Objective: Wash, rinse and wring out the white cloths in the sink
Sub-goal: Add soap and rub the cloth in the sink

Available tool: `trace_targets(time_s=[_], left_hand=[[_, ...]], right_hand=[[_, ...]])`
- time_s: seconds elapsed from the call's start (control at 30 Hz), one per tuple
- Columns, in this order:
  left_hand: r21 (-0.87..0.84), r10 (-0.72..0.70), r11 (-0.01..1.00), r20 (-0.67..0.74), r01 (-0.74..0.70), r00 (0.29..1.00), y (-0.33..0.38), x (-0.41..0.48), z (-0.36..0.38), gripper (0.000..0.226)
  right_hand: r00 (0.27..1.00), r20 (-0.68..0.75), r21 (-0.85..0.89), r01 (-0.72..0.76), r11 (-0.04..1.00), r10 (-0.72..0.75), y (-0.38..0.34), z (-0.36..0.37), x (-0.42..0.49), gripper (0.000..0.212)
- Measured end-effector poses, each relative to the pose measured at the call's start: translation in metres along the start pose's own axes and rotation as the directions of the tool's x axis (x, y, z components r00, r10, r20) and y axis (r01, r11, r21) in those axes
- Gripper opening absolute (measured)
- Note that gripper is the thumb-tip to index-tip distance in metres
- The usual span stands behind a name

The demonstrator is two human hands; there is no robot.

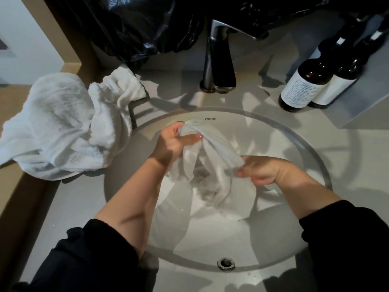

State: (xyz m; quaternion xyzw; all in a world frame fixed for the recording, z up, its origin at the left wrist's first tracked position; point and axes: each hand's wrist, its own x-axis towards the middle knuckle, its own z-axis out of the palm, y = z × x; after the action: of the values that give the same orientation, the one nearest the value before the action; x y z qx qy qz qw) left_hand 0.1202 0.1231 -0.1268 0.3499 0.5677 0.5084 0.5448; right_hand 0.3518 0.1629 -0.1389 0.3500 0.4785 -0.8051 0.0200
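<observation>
1. The left hand [174, 144] has its fingers curled round the upper end of a white cloth [210, 161], near the back rim of the sink [280, 131].
2. The right hand [263, 172] pinches a fold on the cloth's right side, and the rest hangs bunched over the basin's middle.
3. Probably rubbing or gathering before wringing; no water shows at the tap [219, 60].
4. Next, a firm grip at both ends and opposing twists.
5. More white cloths [63, 127] lie heaped at the counter's left edge, seemingly not yet washed.

"FRENZA" on the sink [210, 114] rim, small illegible print on bottle labels [303, 92]
</observation>
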Motion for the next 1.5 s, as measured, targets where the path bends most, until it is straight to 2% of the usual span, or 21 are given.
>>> trace_targets(time_s=[0.1,0.2,0.27,0.3,0.33,0.37,0.43,0.47,0.53,0.63,0.73,0.8,0.87,0.97,1.07,1.17,1.27,1.3,1.33,1.4,1.5], left_hand=[[-0.023,-0.034,0.999,-0.036,0.033,0.999,-0.007,0.002,-0.001,0.017],[0.046,-0.008,0.999,-0.108,0.013,0.994,-0.011,0.003,-0.001,0.017],[0.079,0.026,0.997,-0.153,-0.014,0.988,-0.009,0.0,0.001,0.014],[0.114,0.037,0.993,-0.155,-0.019,0.987,-0.01,-0.001,0.002,0.011],[0.16,0.041,0.987,-0.161,-0.015,0.986,-0.012,-0.002,0.002,0.012],[0.241,0.051,0.971,-0.161,-0.011,0.986,-0.014,-0.003,0.003,0.018],[0.47,0.05,0.883,-0.113,0.009,0.992,-0.019,-0.005,0.002,0.036],[0.57,0.013,0.822,-0.065,0.026,0.998,-0.02,-0.007,0.001,0.046],[0.651,-0.037,0.759,0.028,0.01,0.999,-0.019,-0.012,0.003,0.055],[0.63,-0.008,0.768,0.19,-0.115,0.982,-0.016,-0.027,0.015,0.075],[0.574,-0.037,0.8,0.335,-0.173,0.942,-0.006,-0.042,0.037,0.11],[0.504,0.026,0.825,0.417,-0.256,0.909,0.007,-0.048,0.052,0.109],[0.405,0.116,0.851,0.479,-0.336,0.87,0.017,-0.052,0.067,0.104],[0.311,0.169,0.889,0.46,-0.337,0.871,0.025,-0.058,0.081,0.114],[0.232,0.241,0.903,0.421,-0.361,0.874,0.018,-0.065,0.091,0.118],[0.208,0.248,0.919,0.357,-0.335,0.901,0.007,-0.078,0.1,0.099],[0.244,0.196,0.938,0.216,-0.247,0.957,-0.003,-0.087,0.106,0.054],[0.324,0.14,0.929,0.139,-0.179,0.98,0.0,-0.085,0.102,0.042],[0.456,0.075,0.884,0.081,-0.104,0.994,0.003,-0.08,0.094,0.038],[0.758,-0.039,0.652,0.063,-0.022,0.997,0.008,-0.063,0.069,0.04],[0.96,-0.021,0.239,0.155,-0.146,0.988,0.014,-0.049,0.033,0.047]], right_hand=[[0.986,-0.119,0.194,0.137,0.971,-0.115,-0.003,-0.008,-0.001,0.098],[0.997,0.038,0.177,0.055,0.983,-0.063,-0.007,-0.001,-0.005,0.087],[0.998,-0.003,-0.019,-0.058,0.998,0.058,-0.009,0.002,-0.01,0.061],[0.989,-0.111,-0.18,-0.118,0.977,0.099,-0.013,0.006,-0.012,0.045],[0.964,-0.246,-0.388,-0.195,0.901,0.103,-0.018,0.01,-0.014,0.035],[0.931,-0.359,-0.575,-0.278,0.769,0.068,-0.024,0.011,-0.017,0.034],[0.85,-0.516,-0.743,-0.383,0.548,-0.104,-0.039,0.014,-0.028,0.04],[0.806,-0.565,-0.735,-0.393,0.552,-0.178,-0.046,0.016,-0.037,0.04],[0.746,-0.612,-0.654,-0.292,0.698,-0.262,-0.061,0.022,-0.059,0.033],[0.749,-0.58,-0.584,-0.107,0.805,-0.321,-0.083,0.035,-0.09,0.024],[0.747,-0.574,-0.598,-0.103,0.795,-0.335,-0.105,0.047,-0.105,0.032],[0.748,-0.563,-0.651,-0.14,0.746,-0.351,-0.12,0.058,-0.112,0.038],[0.73,-0.554,-0.666,-0.099,0.74,-0.401,-0.13,0.067,-0.118,0.038],[0.695,-0.567,-0.468,0.17,0.868,-0.442,-0.134,0.075,-0.132,0.025],[0.706,-0.535,-0.208,0.423,0.882,-0.464,-0.133,0.081,-0.145,0.035],[0.705,-0.505,-0.035,0.561,0.827,-0.499,-0.138,0.087,-0.151,0.038],[0.739,-0.436,0.109,0.61,0.785,-0.514,-0.138,0.091,-0.144,0.072],[0.749,-0.415,0.123,0.609,0.783,-0.517,-0.137,0.088,-0.142,0.078],[0.75,-0.41,0.106,0.605,0.789,-0.52,-0.133,0.083,-0.139,0.078],[0.703,-0.516,-0.009,0.567,0.824,-0.489,-0.121,0.066,-0.136,0.063],[0.6,-0.683,-0.294,0.295,0.909,-0.416,-0.089,0.041,-0.129,0.032]])
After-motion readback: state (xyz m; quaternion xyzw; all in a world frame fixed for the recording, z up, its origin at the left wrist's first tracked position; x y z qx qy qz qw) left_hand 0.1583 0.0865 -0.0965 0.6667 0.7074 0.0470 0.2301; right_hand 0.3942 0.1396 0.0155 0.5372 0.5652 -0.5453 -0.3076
